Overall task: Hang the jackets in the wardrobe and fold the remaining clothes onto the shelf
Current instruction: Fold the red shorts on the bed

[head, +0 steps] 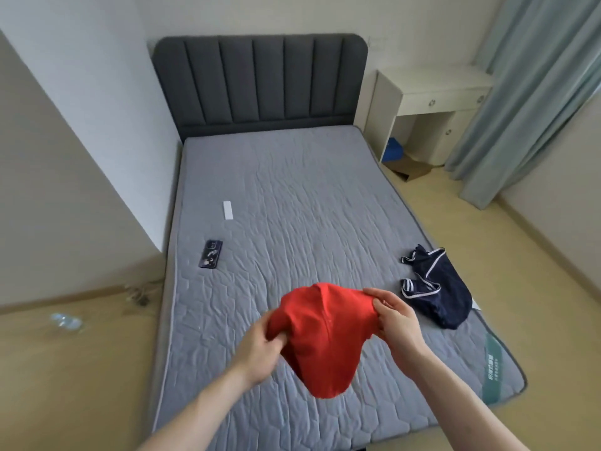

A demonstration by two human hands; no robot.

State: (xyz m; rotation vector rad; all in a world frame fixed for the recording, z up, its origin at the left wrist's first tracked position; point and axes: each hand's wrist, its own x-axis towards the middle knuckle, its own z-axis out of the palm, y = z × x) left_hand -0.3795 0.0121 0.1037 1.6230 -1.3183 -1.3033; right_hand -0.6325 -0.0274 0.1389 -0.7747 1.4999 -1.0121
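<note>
I stand at the foot of a bed (292, 196) with a bare grey quilted mattress, holding a red garment (320, 336) up in the air above its near end. My left hand (260, 348) pinches the cloth at its 9 o'clock edge, fingers curled into a bunched fold. My right hand (395, 317) has a closed grip on the edge at about 2 o'clock, thumb on top. The span between my two hands runs roughly from 8 o'clock to 2 o'clock, and the rest of the cloth hangs down from that line toward 6 o'clock, ending in a rounded lobe just above the mattress. So its long axis looks to run away from my grip, downward. Laying it flat to fold would, I judge, mean lowering that hanging end first.

A dark navy garment with white trim (437, 288) lies crumpled on the mattress at 3 o'clock, just beside my right hand, the nearer of the two. The wardrobe and shelf are out of sight.
</note>
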